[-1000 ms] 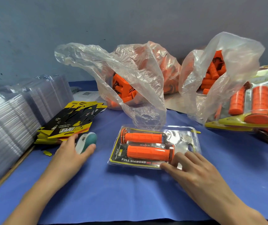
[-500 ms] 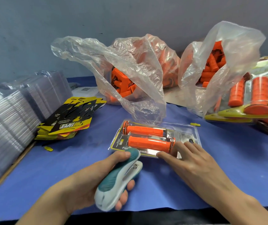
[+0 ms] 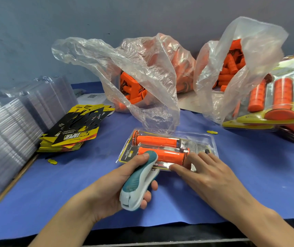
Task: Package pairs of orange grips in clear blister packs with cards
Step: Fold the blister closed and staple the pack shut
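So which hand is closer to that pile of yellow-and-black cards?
Left. The left hand, holding the teal stapler, is right of the cards and nearer the person; the right hand rests on the blister pack, farther right.

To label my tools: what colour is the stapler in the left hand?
Teal on top, white underneath; the stapler shows best in the head view.

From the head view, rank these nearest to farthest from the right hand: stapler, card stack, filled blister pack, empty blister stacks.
1. Filled blister pack, centre, under the right hand's fingertips.
2. Stapler, just to the left, gripped by the left hand.
3. Card stack, farther left and back.
4. Empty blister stacks, at the far left edge.
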